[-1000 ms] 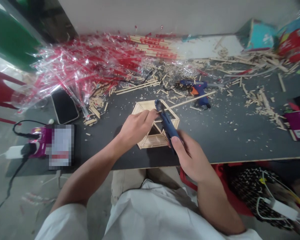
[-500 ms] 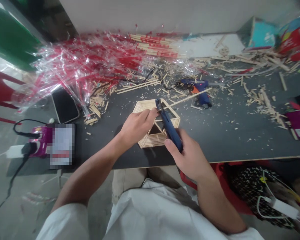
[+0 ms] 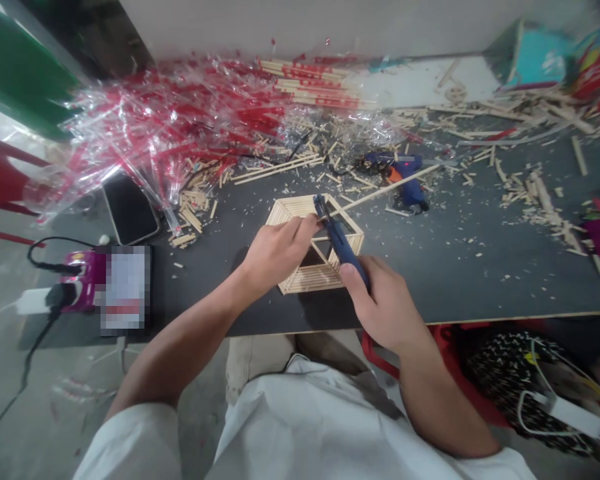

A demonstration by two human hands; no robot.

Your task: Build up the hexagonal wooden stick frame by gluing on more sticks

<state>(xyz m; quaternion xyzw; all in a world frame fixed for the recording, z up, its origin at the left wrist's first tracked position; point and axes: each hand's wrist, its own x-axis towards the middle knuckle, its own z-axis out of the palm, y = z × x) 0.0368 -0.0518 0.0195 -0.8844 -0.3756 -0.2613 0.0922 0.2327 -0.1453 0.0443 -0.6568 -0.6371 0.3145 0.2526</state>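
My left hand [image 3: 279, 250] is closed, its fingertips pinching the near end of a thin wooden stick [image 3: 390, 190] that slants up to the right. My right hand [image 3: 383, 300] grips a long dark blue hand tool [image 3: 346, 245]; its narrow head meets the stick beside my left fingertips. The tool looks like cutters, but its jaws are too blurred to make out. Beneath both hands lies a six-sided frame [image 3: 313, 280] of layered wooden sticks with open triangular gaps. My left hand partly covers its left side.
A blue glue gun [image 3: 413, 193] lies beyond the stick. Red and clear plastic wrappers [image 3: 180, 113] heap at the back left, wood scraps [image 3: 540, 200] scatter rightward. A dark phone [image 3: 129, 210], a second device [image 3: 125, 290] and a purple power strip [image 3: 81, 280] sit on the left.
The view has shifted slightly. My right hand and the blue tool have moved a little to the right, and the stick's far end now reaches farther right and higher. Both grips stay the same.
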